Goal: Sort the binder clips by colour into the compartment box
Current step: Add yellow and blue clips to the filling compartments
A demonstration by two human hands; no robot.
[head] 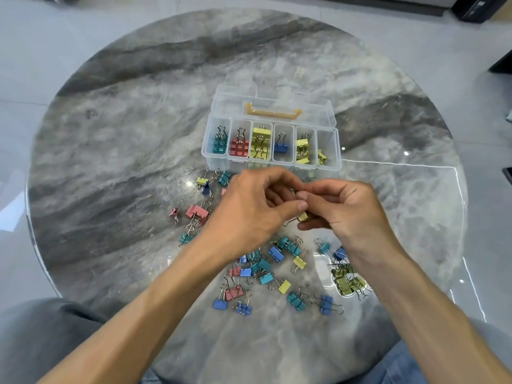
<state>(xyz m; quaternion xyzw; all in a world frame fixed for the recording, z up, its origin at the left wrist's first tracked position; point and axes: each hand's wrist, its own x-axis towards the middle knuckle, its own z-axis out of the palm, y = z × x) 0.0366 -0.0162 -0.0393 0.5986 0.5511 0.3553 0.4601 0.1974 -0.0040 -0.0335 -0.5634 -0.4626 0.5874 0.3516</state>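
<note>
Both hands meet just in front of the compartment box (270, 162), over the loose binder clips (266, 273) on the marble table (110, 162). The right hand (349, 214) pinches a yellow binder clip (302, 216) between thumb and fingers; the left hand (249, 209) closes its thumb and fingers on the same clip from the other side. The clip's long axis cannot be determined, as fingers cover most of it. The box lies directly beyond the hands, long axis running left to right, lid open. Yellow clips occupy the third, fifth and sixth compartments from the left. Judged from this position, the right hand is nearer the fifth and sixth compartments
</note>
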